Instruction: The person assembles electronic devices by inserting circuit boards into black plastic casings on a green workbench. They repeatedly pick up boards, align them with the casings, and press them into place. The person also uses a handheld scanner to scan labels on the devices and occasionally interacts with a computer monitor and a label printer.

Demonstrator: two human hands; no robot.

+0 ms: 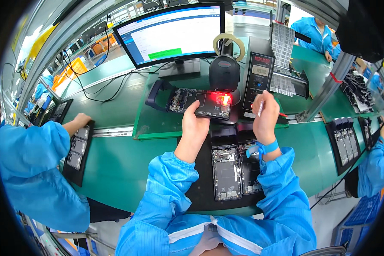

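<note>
A green workbench (115,166) carried a monitor (170,32) at its far edge, with a black barcode scanner (224,70) and a grey counter box (259,72) beside it. A black tray (202,187) at the near edge held 2 opened phone bodies (226,173). The left hand (195,123) grasped another opened phone body (199,103) by its near edge, holding it under the scanner's red light. The right hand (265,115) was clenched around a thin white tool (260,108), just right of that phone. A co-worker's hand (79,120) rested on a tray (74,164) at the left edge.
</note>
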